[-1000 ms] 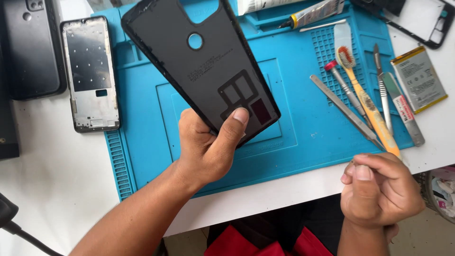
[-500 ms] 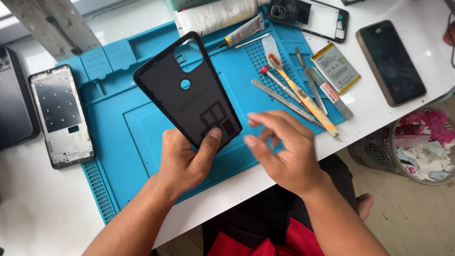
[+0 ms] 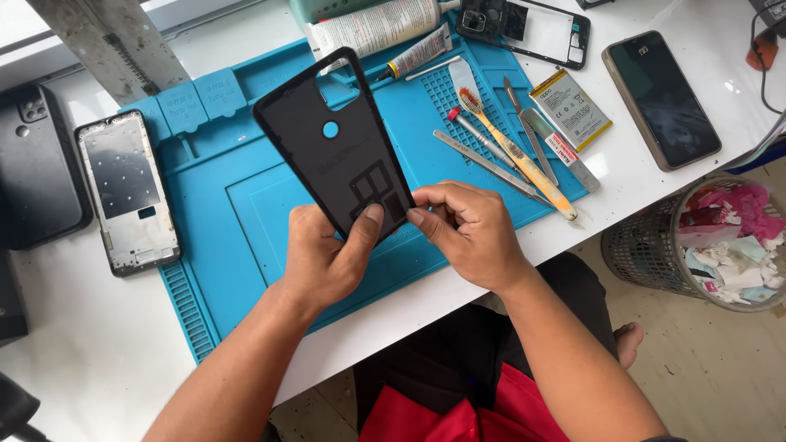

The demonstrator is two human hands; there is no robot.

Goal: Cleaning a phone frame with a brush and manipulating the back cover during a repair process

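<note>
Fingers of the left hand (image 3: 323, 262) wrap behind the lower end of a black phone back cover (image 3: 336, 147), with the thumb pressed flat on its inner face, so the hand is clamped on the cover. At centre frame, the right hand (image 3: 471, 233) meets the cover's lower right corner, its thumb and forefinger pinched together against that edge. Held tilted, the cover rises from the hands toward the upper middle of the frame, inner side facing the camera, showing a round hole and a notched camera cutout near its top. Beneath it lies a blue work mat (image 3: 246, 205) on a white table (image 3: 98, 352). To the right of the cover, on the mat, a row of thin tools (image 3: 508, 147) lies side by side, among them a yellow-handled one. Just beyond them, upper right, rests a flat phone battery (image 3: 571, 108), and further right a dark phone (image 3: 661, 98) lies face up. At left, a bare metal phone frame (image 3: 127, 192) sits beside another black cover (image 3: 37, 164). A tube of glue (image 3: 417, 56) lies at the mat's top edge. A wire waste basket (image 3: 704, 241) full of scraps stands at lower right, below the table edge.
</note>
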